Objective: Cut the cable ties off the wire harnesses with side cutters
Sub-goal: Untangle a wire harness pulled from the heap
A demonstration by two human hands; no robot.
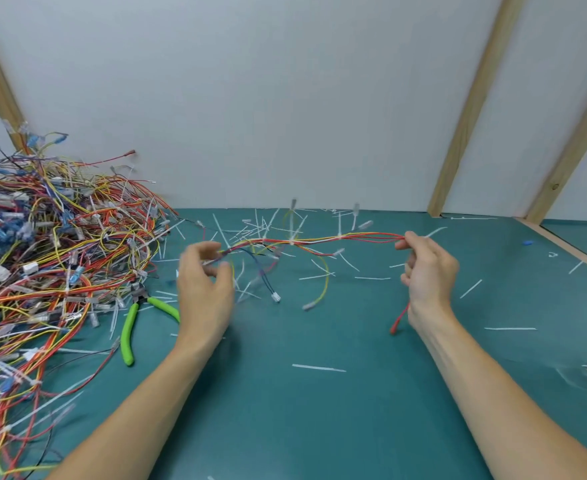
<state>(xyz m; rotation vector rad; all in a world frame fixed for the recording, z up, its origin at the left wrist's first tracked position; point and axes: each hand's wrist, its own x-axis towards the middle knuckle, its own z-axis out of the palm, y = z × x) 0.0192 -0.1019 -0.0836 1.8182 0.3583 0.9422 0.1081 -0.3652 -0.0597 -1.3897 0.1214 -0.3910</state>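
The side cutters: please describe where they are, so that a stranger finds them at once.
On the green mat, look at the near right edge of the big wire pile. The side cutters lie there, beside the left hand. Their bright green handles set them apart.

no readable text, no labels, no brands, no numbers

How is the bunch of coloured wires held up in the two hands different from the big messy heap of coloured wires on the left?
The held bunch of coloured wires is one thin harness, stretched in the air between the left hand and right hand; the big heap of coloured wires is many harnesses tangled together, lying untouched on the green mat. Both have red, yellow and orange wires with white cable ties.
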